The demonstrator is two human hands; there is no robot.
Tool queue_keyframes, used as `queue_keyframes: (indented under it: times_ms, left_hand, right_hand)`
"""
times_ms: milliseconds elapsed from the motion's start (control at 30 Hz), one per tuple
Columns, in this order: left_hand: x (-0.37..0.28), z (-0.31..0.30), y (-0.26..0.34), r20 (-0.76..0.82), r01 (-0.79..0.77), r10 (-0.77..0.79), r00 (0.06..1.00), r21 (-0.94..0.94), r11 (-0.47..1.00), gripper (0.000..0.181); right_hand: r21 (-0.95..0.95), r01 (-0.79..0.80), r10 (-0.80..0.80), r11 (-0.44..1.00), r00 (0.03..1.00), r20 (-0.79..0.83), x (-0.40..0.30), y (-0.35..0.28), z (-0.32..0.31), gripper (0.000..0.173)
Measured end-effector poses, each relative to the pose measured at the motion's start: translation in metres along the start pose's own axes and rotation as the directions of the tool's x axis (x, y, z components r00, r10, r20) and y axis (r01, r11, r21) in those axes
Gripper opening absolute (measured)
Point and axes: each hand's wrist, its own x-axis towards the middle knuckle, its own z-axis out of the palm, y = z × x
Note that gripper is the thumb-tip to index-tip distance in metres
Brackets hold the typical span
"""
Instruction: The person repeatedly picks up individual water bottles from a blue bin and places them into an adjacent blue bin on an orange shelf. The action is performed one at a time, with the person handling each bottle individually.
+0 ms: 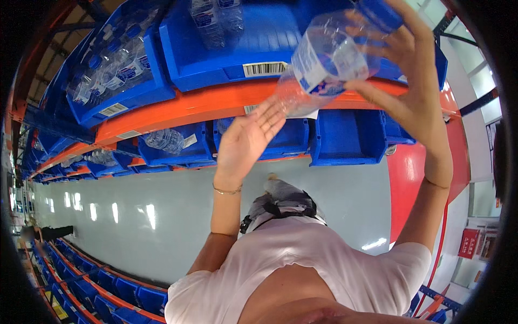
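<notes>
A large clear plastic bottle [301, 91] with a printed label band and a blue cap [379, 15] is held tilted in front of the shelf, its cap towards the upper right. My right hand [408, 69] reaches around the label and shoulder of the bottle, thumb on the near side and fingers seen through the plastic. At the bottle's lower end is my left hand [247, 141], palm up and fingers stretched out. Its fingertips overlap the base; whether they bear weight cannot be told. Behind the bottle sits a blue plastic bin [202, 67] with smaller bottles [208, 24].
Another blue bin [121, 99] holds several capped bottles. An orange shelf beam [202, 101] runs below it, above a lower row of bins [348, 137]. Grey floor [121, 227] and a red floor area [406, 182] lie below. A person [52, 233] is at the far left.
</notes>
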Motion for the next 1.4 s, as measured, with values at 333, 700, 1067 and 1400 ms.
queue_keyframes:
  times_ms: [333,700,1067,1400]
  left_hand:
    - [0.073,0.000,0.075,0.111,-0.094,0.097,0.989,-0.034,0.995,0.071]
    - [0.107,-0.047,0.130,-0.073,-0.245,0.264,0.962,0.195,0.950,0.080]
    - [0.109,-0.061,0.153,0.037,-0.122,0.122,0.992,-0.009,0.992,0.069]
    - [0.104,-0.062,0.155,0.071,-0.076,0.086,0.994,-0.136,0.988,0.063]
  right_hand:
    - [-0.003,0.064,-0.064,0.998,0.997,-0.046,0.087,0.052,0.004,0.102]
    - [0.059,-0.129,0.125,0.990,0.990,0.068,0.174,0.117,0.072,0.094]
    - [-0.051,-0.180,0.187,0.982,0.965,0.183,0.207,0.201,0.158,0.088]
    - [-0.010,-0.116,0.116,0.993,0.978,0.176,0.212,0.223,0.179,0.090]
